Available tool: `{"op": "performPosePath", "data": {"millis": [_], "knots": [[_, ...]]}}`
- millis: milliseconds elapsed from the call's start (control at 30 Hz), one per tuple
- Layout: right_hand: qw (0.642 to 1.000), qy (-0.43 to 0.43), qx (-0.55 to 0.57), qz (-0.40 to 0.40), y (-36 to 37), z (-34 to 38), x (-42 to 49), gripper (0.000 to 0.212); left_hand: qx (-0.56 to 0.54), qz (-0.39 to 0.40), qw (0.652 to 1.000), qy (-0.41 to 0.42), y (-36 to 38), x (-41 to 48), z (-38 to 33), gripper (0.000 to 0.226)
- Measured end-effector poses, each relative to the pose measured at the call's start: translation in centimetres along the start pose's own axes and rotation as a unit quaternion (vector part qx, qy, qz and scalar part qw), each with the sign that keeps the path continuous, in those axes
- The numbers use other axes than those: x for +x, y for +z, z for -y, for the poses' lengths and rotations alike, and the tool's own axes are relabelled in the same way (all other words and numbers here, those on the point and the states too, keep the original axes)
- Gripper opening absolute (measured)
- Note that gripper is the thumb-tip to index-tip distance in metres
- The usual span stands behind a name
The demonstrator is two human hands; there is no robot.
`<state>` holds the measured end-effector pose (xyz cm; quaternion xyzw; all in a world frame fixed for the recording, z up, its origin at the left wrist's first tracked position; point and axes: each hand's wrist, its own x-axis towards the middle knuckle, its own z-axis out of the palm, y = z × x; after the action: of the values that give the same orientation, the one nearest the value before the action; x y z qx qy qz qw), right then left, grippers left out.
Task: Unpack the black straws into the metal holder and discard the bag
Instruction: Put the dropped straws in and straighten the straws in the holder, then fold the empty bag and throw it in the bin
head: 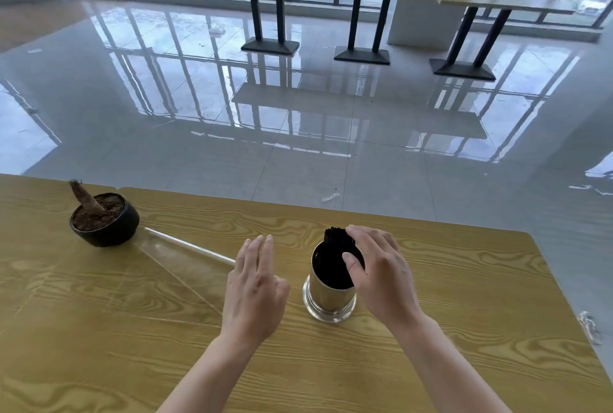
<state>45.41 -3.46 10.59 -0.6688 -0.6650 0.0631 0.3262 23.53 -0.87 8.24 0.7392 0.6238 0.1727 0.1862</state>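
Straws [335, 240] stood in the metal holder [328, 296], right hand [381, 266] lying slack on their tops; left hand [253, 286] hovered flat, relaxed, beside the clear bag [179, 256] on the table [464, 280]. Next, likely: grab and bin it.

The black straws [336, 238] stand in the metal holder [328, 299] on the wooden table [464, 280]. The right hand [381, 266], with relaxed fingers, touches their tops. At the holder's 9 o'clock is the flat left hand [253, 286], and the clear bag [179, 256] lies toward 10 o'clock.
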Motion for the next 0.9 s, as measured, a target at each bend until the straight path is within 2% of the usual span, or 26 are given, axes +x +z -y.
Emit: {"op": "performPosePath", "data": {"millis": [67, 133, 200, 267, 400, 533, 600, 667, 767, 833, 900], "knots": [[0.998, -0.035, 0.009, -0.051, 0.3, 1.1, -0.9, 0.029, 0.008, -0.002, 1.0, -0.025, -0.6, -1.1, 1.4, 0.071], [0.994, -0.083, 0.032, -0.069, 1.1, 2.5, -2.2, 0.021, 0.016, -0.003, 0.999, -0.046, -1.1, -2.3, 3.1, 0.068], [0.991, -0.11, 0.063, -0.048, 2.3, 4.3, -3.7, 0.018, 0.013, 0.0, 0.998, -0.066, -1.4, -3.5, 5.1, 0.064], [0.991, -0.101, 0.087, -0.003, 3.8, 6.1, -5.3, 0.019, 0.007, 0.007, 0.996, -0.087, -1.6, -4.5, 7.2, 0.061], [0.985, 0.015, 0.112, 0.127, 7.8, 8.5, -7.9, 0.018, 0.006, 0.032, 0.994, -0.103, -2.5, -5.9, 12.0, 0.058], [0.955, 0.177, 0.094, 0.218, 11.5, 9.6, -8.8, 0.032, 0.017, 0.063, 0.992, -0.111, -3.7, -6.3, 17.2, 0.057], [0.938, 0.227, 0.074, 0.253, 13.3, 10.3, -8.9, 0.041, 0.046, 0.083, 0.991, -0.091, -4.0, -5.9, 19.5, 0.059], [0.929, 0.266, 0.039, 0.256, 15.2, 11.1, -8.7, 0.052, 0.081, 0.112, 0.988, -0.067, -4.3, -5.1, 21.4, 0.062], [0.918, 0.345, 0.011, 0.198, 17.3, 12.0, -7.8, 0.058, 0.122, 0.158, 0.979, -0.036, -4.0, -3.7, 23.2, 0.068], [0.922, 0.341, -0.021, 0.182, 18.2, 12.4, -7.2, 0.056, 0.149, 0.192, 0.97, -0.031, -3.4, -2.9, 24.2, 0.07], [0.927, 0.31, -0.054, 0.204, 19.0, 12.5, -6.9, 0.059, 0.17, 0.223, 0.959, -0.034, -2.7, -2.5, 25.4, 0.07]]}}
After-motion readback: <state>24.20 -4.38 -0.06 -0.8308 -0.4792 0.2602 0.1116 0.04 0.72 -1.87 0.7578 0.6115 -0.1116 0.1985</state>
